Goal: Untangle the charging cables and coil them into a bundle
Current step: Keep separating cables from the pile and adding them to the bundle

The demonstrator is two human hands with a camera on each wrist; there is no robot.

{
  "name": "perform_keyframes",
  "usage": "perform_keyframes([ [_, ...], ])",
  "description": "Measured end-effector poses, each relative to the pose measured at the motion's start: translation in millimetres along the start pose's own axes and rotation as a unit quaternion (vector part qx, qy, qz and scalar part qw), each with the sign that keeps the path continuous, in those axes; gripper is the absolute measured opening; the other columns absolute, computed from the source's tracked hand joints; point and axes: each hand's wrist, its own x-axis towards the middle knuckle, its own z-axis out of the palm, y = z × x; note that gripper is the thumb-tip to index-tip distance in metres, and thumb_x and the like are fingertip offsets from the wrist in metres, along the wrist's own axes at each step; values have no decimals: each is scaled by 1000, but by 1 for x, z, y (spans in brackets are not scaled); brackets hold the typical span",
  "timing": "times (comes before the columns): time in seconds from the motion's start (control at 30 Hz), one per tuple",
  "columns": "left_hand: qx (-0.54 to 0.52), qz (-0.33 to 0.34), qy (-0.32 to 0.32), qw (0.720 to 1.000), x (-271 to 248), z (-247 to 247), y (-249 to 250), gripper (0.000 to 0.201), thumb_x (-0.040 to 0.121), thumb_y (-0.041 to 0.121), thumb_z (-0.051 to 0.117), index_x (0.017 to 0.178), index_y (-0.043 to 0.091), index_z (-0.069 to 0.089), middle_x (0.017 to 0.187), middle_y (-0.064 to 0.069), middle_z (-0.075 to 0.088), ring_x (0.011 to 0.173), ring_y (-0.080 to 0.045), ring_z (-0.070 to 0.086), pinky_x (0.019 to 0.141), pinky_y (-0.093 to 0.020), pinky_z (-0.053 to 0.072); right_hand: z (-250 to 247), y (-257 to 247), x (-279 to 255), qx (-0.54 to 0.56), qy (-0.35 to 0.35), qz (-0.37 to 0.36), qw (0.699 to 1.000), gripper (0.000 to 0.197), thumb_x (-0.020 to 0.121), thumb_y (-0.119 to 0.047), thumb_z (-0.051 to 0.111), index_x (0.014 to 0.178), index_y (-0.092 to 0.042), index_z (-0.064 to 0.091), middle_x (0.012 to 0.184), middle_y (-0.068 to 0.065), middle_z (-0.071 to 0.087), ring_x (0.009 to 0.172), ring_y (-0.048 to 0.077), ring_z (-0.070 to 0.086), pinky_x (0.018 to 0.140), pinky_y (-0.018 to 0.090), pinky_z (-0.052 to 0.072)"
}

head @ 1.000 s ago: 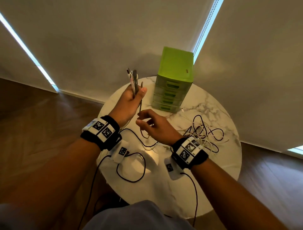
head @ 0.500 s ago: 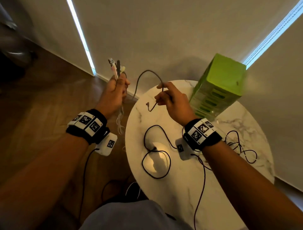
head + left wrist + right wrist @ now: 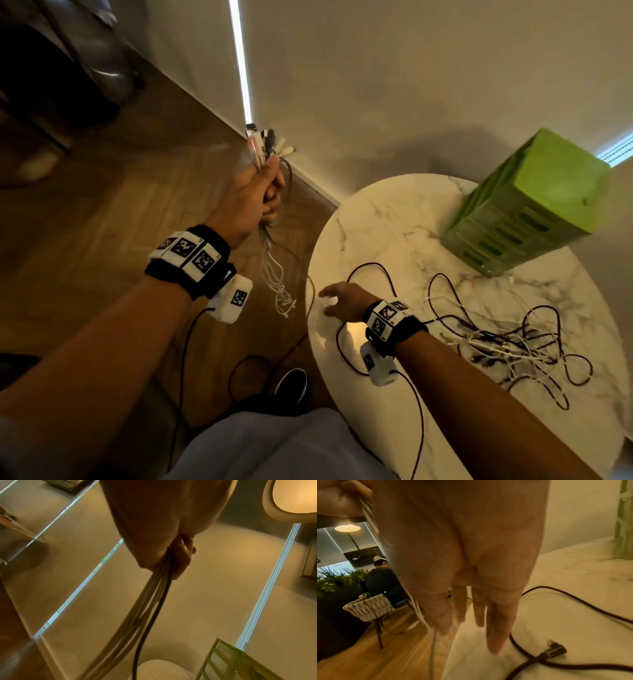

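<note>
My left hand [image 3: 265,192] is raised left of the table and grips a bunch of cable ends [image 3: 269,145], white and black, plugs sticking up above the fist. Their lengths hang below the fist [image 3: 154,595] toward the floor. My right hand [image 3: 334,299] hovers open, fingers straight, over the left edge of the round marble table [image 3: 394,222]. Beside its fingertips [image 3: 494,642] lies a dark braided cable [image 3: 582,601] with an angled plug [image 3: 554,649]. A tangle of black and white cables [image 3: 507,346] lies on the table to the right of my right wrist.
A green drawer box [image 3: 534,205] stands at the table's far side. A wooden floor [image 3: 120,205] lies left, with a dark shoe [image 3: 291,385] near the table's base. Thin black wires run from both wrist cameras. A seated person and a woven chair [image 3: 368,607] are far off.
My right hand let go of the black cable it held up and dropped to the table's left edge. The left hand stays raised, with one more cable end in its bunch. The head view swung left.
</note>
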Motion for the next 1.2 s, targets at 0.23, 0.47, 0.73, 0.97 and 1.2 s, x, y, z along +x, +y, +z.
perform_keyframes([
  [0.23, 25, -76, -104, 991, -7, 1, -16, 38, 109, 37, 36, 81, 15, 51, 60, 4, 33, 45, -9, 27, 42, -22, 25, -85, -52, -11, 344, 246, -134, 896, 53, 94, -8, 61, 144, -16, 47, 129, 1, 61, 89, 20, 72, 70, 23, 52],
  [0.47, 40, -87, -14, 995, -1, 5, -23, 39, 107, 45, 37, 85, 17, 51, 65, 5, 40, 52, -9, 37, 46, -21, 33, -91, -75, -27, 393, 322, -190, 840, 9, 103, -14, 53, 107, -12, 61, 85, 0, 62, 74, 13, 58, 68, 26, 50],
  [0.73, 25, -49, 69, 996, 17, -3, -15, 38, 108, 41, 36, 95, 9, 49, 63, 6, 45, 58, -11, 56, 64, -34, 57, -39, -42, -39, 254, 200, -99, 941, 26, 98, -39, 60, 93, -14, 60, 88, -4, 70, 84, 13, 65, 86, 44, 52],
  [0.97, 76, -29, -89, 993, 2, 27, -9, 39, 110, 35, 30, 88, 18, 57, 88, 0, 68, 87, -7, 70, 84, -21, 56, -59, -66, -29, 211, 256, -93, 939, 59, 88, -45, 69, 137, -23, 43, 128, -6, 60, 115, 7, 56, 102, 36, 43],
  [1.2, 94, 8, -180, 979, 3, 34, -8, 30, 110, 31, 33, 122, 13, 54, 104, 0, 61, 84, 5, 65, 69, -16, 52, -76, -98, -28, 509, 232, -155, 814, 20, 102, -28, 40, 108, -29, 58, 99, 2, 61, 89, 14, 57, 80, 30, 50],
])
